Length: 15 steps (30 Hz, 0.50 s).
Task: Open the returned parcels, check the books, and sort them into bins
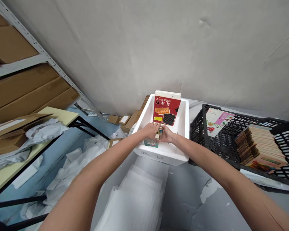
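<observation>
Two bare forearms reach forward into a white foam box, where the left hand and right hand meet around a small object too small to make out. Just beyond the hands, a red book with Chinese title stands tilted against the box's far wall. To the box's right sits a black plastic crate holding a stack of books and a flat illustrated book. Nearer the wearer than the box lie white foam sheets. To its left stands a metal shelf of cardboard boxes, and a pale wall rises behind it.
</observation>
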Motion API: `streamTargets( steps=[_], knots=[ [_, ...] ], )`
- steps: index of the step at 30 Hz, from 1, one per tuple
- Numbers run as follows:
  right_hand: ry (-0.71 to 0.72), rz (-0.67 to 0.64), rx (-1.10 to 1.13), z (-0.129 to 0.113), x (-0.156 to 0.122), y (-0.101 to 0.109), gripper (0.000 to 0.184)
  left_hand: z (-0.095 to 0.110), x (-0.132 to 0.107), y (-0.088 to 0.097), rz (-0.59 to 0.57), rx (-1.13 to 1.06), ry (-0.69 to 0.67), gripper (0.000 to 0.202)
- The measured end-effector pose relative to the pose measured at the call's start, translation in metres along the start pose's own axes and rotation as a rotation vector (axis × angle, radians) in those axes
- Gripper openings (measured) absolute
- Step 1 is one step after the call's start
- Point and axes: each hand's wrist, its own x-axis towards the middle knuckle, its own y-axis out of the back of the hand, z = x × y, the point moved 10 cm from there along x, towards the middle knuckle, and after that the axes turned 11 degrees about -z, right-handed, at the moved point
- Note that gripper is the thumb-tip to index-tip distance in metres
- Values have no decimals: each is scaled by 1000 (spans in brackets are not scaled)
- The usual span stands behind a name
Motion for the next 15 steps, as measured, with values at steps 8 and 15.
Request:
streamTargets(
  steps=[8, 15],
  knots=[
    [-5, 378, 28, 3, -13, 38, 24, 4, -23, -12, -26, 68, -28, 108],
    [-111, 196, -154, 20, 5, 7, 44, -10, -30, -17, -75, 64, 60, 95]
  ],
)
